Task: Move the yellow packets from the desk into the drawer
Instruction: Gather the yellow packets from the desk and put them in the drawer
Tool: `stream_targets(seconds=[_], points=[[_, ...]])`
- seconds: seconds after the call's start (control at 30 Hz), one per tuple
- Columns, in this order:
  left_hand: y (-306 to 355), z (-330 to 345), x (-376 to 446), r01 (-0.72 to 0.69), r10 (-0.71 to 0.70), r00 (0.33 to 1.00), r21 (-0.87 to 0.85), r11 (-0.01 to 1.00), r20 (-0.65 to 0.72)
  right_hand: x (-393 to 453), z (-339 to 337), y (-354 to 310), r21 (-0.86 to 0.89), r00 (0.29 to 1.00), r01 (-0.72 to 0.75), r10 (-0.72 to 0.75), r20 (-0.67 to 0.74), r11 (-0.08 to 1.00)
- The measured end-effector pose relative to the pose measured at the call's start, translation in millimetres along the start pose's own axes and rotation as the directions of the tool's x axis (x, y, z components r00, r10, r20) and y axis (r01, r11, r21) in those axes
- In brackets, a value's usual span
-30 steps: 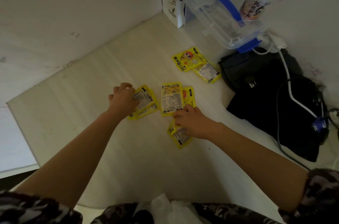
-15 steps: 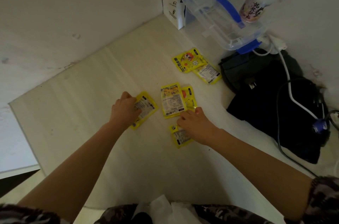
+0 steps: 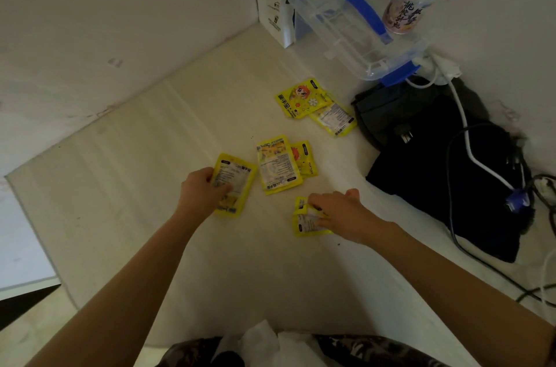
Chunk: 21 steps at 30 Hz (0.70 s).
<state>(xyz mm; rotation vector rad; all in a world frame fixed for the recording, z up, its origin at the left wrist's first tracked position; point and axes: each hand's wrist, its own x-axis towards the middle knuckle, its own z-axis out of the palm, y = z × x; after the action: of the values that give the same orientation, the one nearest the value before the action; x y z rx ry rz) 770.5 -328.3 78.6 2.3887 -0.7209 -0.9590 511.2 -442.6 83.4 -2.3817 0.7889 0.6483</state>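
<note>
Since yellow packets lie flat on desk [image 3: 120, 186], edge pinch suits: light, thin, floppy, slick foil (judgement). Left hand [image 3: 200, 193] grips left packet [image 3: 237, 183]; right hand [image 3: 337, 211] pinches near packet [image 3: 307, 222]. Middle pair [image 3: 278, 165], far pair [image 3: 307, 99] untouched. Drawer unseen.

Glossy yellow packets [image 3: 279, 164] lie on the matt pale wood-grain desk [image 3: 126, 162].
</note>
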Motion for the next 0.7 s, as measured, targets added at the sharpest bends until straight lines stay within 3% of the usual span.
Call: stream_targets(seconds=[0.2,0.37,0.7], points=[[11,3,-1,0.026,-0.014,0.999,-0.258,0.966,0.049,-7,-10,24,0.214,0.991,-0.04,0.065,-0.113,0.976],[25,12,0,0.042,-0.022,0.998,-0.337,0.94,0.063,-1,-24,31,0.438,0.968,-0.025,0.131,-0.213,0.898],[44,42,-22,0.017,0.001,0.999,-0.405,0.914,0.043,-10,-30,19,0.672,0.908,-0.029,0.3,-0.292,0.74]])
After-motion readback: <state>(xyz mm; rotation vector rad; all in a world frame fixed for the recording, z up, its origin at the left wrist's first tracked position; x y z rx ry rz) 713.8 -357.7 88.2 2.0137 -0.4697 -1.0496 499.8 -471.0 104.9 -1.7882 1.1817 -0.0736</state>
